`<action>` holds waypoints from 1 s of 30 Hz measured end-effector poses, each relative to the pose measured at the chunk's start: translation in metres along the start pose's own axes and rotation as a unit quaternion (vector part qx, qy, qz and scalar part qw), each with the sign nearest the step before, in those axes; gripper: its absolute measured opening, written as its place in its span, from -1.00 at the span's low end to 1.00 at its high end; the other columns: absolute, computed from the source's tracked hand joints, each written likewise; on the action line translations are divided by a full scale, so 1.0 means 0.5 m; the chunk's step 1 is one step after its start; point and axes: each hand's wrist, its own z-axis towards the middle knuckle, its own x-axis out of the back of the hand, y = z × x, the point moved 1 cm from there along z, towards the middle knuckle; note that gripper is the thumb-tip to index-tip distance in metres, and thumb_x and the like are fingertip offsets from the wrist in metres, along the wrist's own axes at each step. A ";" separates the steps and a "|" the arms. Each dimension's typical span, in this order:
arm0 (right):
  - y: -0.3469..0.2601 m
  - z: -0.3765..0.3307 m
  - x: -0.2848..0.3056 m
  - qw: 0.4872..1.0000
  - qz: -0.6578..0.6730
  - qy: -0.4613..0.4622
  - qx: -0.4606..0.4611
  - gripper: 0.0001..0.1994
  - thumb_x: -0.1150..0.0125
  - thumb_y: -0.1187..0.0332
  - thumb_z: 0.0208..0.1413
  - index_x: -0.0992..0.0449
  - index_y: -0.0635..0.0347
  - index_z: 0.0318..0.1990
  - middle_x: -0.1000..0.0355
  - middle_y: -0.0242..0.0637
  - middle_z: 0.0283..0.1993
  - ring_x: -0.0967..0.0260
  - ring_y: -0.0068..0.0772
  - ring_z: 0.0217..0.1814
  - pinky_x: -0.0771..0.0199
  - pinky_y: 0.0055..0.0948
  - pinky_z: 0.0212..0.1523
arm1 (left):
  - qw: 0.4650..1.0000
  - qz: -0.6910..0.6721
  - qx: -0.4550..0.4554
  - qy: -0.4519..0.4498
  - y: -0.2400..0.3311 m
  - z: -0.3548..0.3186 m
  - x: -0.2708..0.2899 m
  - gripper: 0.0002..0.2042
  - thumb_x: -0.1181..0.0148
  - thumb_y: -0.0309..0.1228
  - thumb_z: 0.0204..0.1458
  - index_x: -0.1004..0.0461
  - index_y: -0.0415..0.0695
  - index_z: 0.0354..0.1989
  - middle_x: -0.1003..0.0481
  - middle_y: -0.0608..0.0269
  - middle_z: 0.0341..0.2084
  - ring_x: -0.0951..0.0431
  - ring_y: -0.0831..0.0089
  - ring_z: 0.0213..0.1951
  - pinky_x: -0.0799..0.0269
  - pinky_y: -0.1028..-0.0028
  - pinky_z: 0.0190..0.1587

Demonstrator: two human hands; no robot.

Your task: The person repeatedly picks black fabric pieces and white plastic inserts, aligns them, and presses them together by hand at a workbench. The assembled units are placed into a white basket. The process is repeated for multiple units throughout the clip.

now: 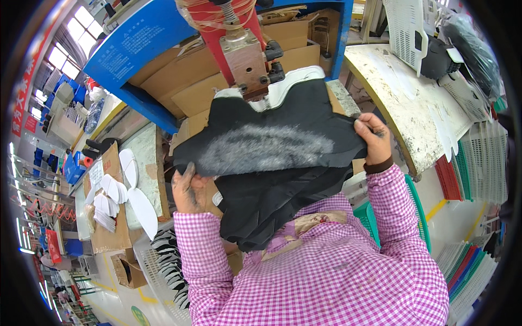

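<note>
A wide black shoe-upper piece (266,146) with a chalky white smear across its middle is stretched between my hands. My left hand (190,190) pinches its lower left corner, thumb on top. My right hand (375,136) grips its right edge between thumb and fingers; dark smudges mark both hands. The far edge of the piece reaches a metal press head (247,62) on a red machine arm, where a white shaped piece (299,79) shows along that edge. Under and nearer than the held piece, a stack of black cut pieces (266,204) rests against my lap.
White insole-shaped pieces (130,168) lie on cardboard on the left table. Blue machine housing (130,49) with cardboard inside stands ahead. A worn white table (402,103) curves along the right, with a white basket (405,32) on it. Stacked coloured baskets (462,271) stand at lower right.
</note>
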 end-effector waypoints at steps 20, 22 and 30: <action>-0.121 -0.126 0.449 0.759 -0.603 0.156 0.189 -0.76 -0.24 0.47 -0.01 -0.46 0.20 -0.14 -0.51 -0.22 -0.36 -0.50 -0.37 -0.39 -0.48 -0.46 -0.36 | 0.958 0.168 0.135 0.191 -0.106 -0.017 0.192 -0.74 0.03 -0.38 0.15 -0.33 -0.25 -0.05 -0.44 0.18 -0.27 -0.46 0.39 -0.31 -0.48 0.35 -0.22; -0.148 -0.139 0.550 0.648 -0.705 0.236 0.165 -0.75 -0.27 0.45 -0.09 -0.46 0.11 -0.19 -0.44 -0.27 -0.33 -0.45 -0.27 -0.32 -0.46 -0.40 -0.34 | 0.963 0.187 0.101 0.168 -0.097 -0.023 0.190 -0.65 0.01 -0.32 0.16 -0.31 -0.27 0.05 -0.45 0.28 -0.50 -0.46 0.41 -0.50 -0.51 0.36 -0.37; -0.123 -0.118 0.744 0.378 -0.878 0.243 0.165 -0.81 -0.22 0.44 -0.19 -0.37 0.08 -0.36 -0.29 -0.32 -0.35 -0.32 -0.30 -0.25 -0.40 -0.36 -0.31 | 0.952 0.244 0.040 0.183 -0.010 -0.006 0.152 -0.58 -0.02 -0.25 0.15 -0.28 -0.25 0.11 -0.47 0.14 -0.21 -0.48 0.41 -0.28 -0.47 0.44 -0.22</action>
